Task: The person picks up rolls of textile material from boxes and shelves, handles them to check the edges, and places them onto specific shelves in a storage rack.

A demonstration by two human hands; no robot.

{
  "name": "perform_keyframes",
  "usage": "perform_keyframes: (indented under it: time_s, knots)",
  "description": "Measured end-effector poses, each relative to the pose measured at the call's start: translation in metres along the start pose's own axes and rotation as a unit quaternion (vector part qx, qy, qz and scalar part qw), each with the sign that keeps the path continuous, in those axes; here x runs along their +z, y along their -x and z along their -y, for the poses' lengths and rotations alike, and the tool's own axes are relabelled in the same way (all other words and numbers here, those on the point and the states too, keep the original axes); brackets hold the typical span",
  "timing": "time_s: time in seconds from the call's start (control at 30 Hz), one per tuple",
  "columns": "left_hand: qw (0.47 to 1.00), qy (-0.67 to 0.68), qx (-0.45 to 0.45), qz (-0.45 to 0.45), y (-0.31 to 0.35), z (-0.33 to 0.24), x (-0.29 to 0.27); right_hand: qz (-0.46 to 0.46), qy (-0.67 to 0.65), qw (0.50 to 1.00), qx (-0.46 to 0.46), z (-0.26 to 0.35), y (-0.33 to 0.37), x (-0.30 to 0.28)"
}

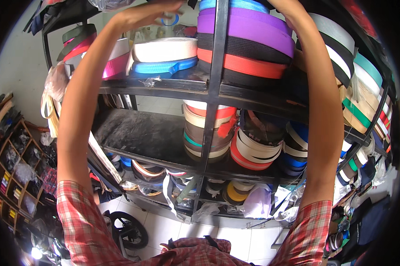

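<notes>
Both my arms are raised toward the upper shelf of a black metal rack. My left hand (149, 13) is at the top edge, fingers stretched to the right and slightly blurred. Close below those fingers is a small blue loop (170, 20); whether they touch it I cannot tell. My right hand (286, 6) is beside the top of a tall stack, its fingers cut off by the frame. That stack has a light blue webbing roll (209, 4) on top, purple rolls (257, 29) below, then black and red ones (249, 64). Left of it, a cream roll (164, 49) lies on a blue roll (164, 65).
A black upright (218, 48) stands in front of the tall stack. Lower shelves (142, 133) hold more strap rolls (255, 148). Cubbyholes (16, 168) stand at far left, more rolls (364, 75) at right. A wheel (128, 230) rests on the tiled floor.
</notes>
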State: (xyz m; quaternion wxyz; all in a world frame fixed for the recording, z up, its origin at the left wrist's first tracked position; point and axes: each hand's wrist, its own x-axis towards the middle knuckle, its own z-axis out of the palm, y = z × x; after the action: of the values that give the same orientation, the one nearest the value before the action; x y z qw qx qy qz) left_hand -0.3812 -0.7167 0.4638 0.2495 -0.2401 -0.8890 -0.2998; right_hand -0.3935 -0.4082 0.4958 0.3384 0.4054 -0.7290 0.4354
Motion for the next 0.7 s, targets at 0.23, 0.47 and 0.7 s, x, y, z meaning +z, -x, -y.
perform_keyframes:
  time_s: [0.23, 0.47, 0.7]
  knots:
    - [0.959, -0.205, -0.107, 0.166, 0.030, 0.008, 0.011, 0.020, 0.111, 0.994, 0.000, -0.011, -0.014, -0.005]
    - [0.962, -0.224, -0.125, 0.096, 0.044, -0.005, 0.018, 0.078, 0.177, 0.980, 0.049, 0.007, -0.006, -0.006]
    - [0.983, -0.149, -0.102, 0.033, 0.050, 0.008, 0.028, 0.123, 0.203, 0.970, -0.059, -0.021, -0.025, -0.007]
